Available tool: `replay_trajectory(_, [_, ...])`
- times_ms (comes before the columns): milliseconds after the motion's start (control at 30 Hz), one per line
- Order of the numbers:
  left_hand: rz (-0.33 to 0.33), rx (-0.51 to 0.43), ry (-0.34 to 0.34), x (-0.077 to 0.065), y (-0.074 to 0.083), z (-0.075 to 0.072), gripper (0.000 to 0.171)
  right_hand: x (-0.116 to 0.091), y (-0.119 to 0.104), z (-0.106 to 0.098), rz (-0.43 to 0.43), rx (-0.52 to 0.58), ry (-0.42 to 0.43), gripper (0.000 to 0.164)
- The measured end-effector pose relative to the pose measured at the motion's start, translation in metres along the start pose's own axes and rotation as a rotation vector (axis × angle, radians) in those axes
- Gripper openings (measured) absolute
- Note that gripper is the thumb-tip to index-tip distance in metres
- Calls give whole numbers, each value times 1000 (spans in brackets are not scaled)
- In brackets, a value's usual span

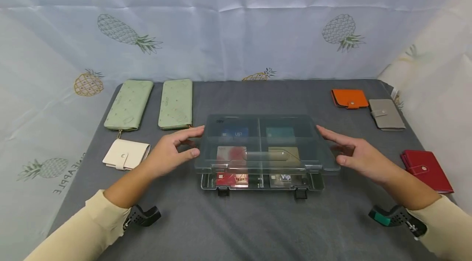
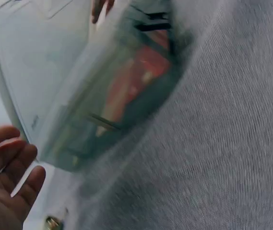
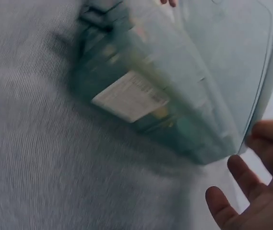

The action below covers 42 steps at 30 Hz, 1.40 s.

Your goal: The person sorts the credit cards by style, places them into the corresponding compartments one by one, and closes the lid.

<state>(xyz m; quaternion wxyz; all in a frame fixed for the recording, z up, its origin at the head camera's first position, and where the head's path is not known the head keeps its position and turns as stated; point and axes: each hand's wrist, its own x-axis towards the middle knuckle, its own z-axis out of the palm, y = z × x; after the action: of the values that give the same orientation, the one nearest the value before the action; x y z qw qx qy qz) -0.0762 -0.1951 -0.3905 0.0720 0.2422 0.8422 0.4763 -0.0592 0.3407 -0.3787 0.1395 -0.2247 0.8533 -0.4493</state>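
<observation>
A transparent plastic compartment box (image 1: 262, 187) sits mid-table, its clear lid (image 1: 236, 166) tilted up partway over it. Through the lid show several cards, among them a red card (image 1: 231, 179) and a dark "Vip" card (image 1: 285, 180) in the front compartments. On the lid's left side is my left hand (image 1: 171, 150), fingers extended and loosely bent, fingertips at its edge. My right hand (image 1: 357, 156) mirrors it at the right edge. Blur in both wrist views leaves it unclear how firmly the fingertips touch the lid. A white label (image 3: 130, 96) marks the box's right side.
Two pale green long wallets (image 1: 129, 105) and a cream wallet (image 1: 126, 154) lie at the left. On the right are an orange wallet (image 1: 349, 98), a grey wallet (image 1: 387, 114) and a red wallet (image 1: 427, 171). A pineapple-print curtain (image 1: 236, 44) hangs behind the grey tabletop (image 1: 236, 228).
</observation>
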Motion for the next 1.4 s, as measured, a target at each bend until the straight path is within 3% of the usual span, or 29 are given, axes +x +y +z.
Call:
replay_trajectory(133, [38,90,-36,6,-12,2,73,8,13,1,4,-65,-16,94])
replay_trajectory(267, [28,158,-66,16,-22,6,83,19,24,0,18,-89,-30,105])
replay_trajectory(533, [25,202,-83,30,-26,12,89,31,27,-7,43,-128,-57,101])
replay_trajectory(600, [62,255,-63,29,-23,13,87,32,18,-8,18,-149,-24,99])
replay_trajectory(667, [154,312,-37,25,-18,15,81,35,3,-2,-42,-200,38,94])
replay_trajectory(800, [424,376,4,15,-10,27,60,47,-32,34,-226,-335,152,79])
replay_trajectory(900, [549,401,19,11,-7,39,47,62,-56,74,-355,-443,137,68])
replay_trajectory(1000, [567,420,44,8,-6,47,43,78,-73,111,-394,-556,85,69])
replay_trajectory(1133, [552,435,68,8,-6,53,44,95,-84,145,-367,-699,72,78])
replay_trajectory(1400, [536,514,60,9,-11,59,46,114,-84,179,-348,-848,166,89])
